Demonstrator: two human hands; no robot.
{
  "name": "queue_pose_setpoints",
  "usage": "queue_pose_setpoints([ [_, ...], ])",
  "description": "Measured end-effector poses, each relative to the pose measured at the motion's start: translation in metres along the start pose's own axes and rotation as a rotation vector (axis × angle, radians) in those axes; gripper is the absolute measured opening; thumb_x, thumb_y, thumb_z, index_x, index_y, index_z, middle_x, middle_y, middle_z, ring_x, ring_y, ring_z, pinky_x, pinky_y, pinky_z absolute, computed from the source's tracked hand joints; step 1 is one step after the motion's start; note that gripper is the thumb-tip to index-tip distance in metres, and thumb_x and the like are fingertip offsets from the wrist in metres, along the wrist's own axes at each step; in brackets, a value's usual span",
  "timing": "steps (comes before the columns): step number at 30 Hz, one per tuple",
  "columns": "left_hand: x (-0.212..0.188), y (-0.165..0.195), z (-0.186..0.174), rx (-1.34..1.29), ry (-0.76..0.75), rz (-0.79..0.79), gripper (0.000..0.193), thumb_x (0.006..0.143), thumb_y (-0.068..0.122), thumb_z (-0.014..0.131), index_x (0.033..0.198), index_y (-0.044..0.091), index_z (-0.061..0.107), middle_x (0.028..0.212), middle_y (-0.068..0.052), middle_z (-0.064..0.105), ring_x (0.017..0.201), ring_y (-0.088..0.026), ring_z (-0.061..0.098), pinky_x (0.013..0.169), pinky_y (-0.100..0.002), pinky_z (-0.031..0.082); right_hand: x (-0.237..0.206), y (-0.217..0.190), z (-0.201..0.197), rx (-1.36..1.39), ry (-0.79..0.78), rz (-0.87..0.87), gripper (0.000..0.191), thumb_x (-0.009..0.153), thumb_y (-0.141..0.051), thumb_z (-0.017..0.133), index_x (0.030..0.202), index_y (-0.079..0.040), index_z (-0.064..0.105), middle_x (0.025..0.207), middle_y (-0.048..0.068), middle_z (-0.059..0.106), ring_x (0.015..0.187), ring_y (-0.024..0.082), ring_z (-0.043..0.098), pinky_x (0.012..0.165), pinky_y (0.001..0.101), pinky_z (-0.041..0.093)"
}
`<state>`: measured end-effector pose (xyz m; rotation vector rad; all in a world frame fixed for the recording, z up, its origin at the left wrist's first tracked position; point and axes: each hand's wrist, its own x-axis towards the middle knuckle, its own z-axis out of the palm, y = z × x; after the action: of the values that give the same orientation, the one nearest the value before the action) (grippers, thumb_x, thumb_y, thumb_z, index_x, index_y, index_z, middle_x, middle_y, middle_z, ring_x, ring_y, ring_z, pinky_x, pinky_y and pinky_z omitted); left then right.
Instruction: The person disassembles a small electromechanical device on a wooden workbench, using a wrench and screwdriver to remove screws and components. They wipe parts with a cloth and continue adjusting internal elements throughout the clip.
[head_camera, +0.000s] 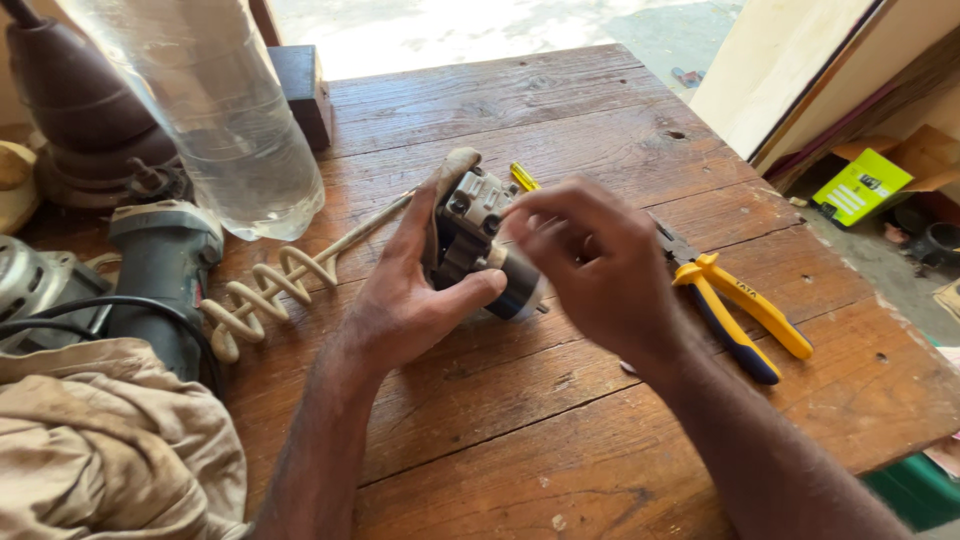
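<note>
Crumpled beige cloth (110, 450) bunches nearest me on the scarred plank table (560, 430). I see my left hand (405, 290) clamping a grey-black metal motor part (480, 245) (its lower end hidden); my right hand (590, 265) pinches something tiny, unclear, on top. Yellow-handled pliers (740, 315) lie beside.

Bright daylight from ahead, perhaps overexposed doorway
</note>
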<state>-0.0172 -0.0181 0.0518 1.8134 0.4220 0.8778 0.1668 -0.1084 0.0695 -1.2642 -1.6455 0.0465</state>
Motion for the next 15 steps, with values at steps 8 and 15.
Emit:
queue_pose_setpoints([
  [8,0.0,-0.01,0.002,0.0,0.022,0.07,0.098,0.081,0.027,0.075,0.164,0.013,0.025,0.132,-0.021,0.062,0.123,-0.033,0.067,0.106,-0.056,0.058,-0.002,0.01,-0.02,0.019,0.129,-0.04,0.065,0.125,-0.046,0.03,0.099,-0.003,0.073,0.078,0.004,0.047,0.07,0.008,0.046,0.062,0.0248,0.039],
  [15,0.0,-0.013,0.003,0.0,0.021,0.061,0.096,0.082,0.029,0.075,0.162,0.008,0.026,0.127,-0.02,0.065,0.121,-0.032,0.068,0.108,-0.052,0.058,-0.001,0.012,-0.019,0.367,0.125,0.059,0.054,0.12,-0.044,0.035,0.112,0.001,0.063,0.085,0.009,0.061,0.06,0.009,0.056,0.049,0.0234,0.047],
])
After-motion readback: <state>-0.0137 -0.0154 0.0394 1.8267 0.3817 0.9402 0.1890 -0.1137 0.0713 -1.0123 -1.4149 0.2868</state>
